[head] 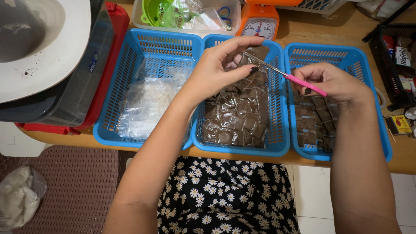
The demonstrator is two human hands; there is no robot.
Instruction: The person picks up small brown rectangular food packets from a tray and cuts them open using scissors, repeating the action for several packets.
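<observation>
A small brown packet (256, 53) is pinched in the left hand (220, 66) over the middle basket (278, 144), near the table's far edge. Pink-handled scissors (285, 75) are gripped in the right hand (333, 82), blades right at the packet, so it looks like trimming; a steady, careful snip is probably needed. Crinkly glossy packets (236, 123) are piled below.

Left hand (218, 68) pinching a brown packet (256, 53), right hand (333, 82) gripping pink-handled scissors (287, 75) over blue baskets (282, 142).

wooden table (334, 32) | three blue baskets (146, 54) | scale (258, 25) | likely matchbox (398, 124)
</observation>
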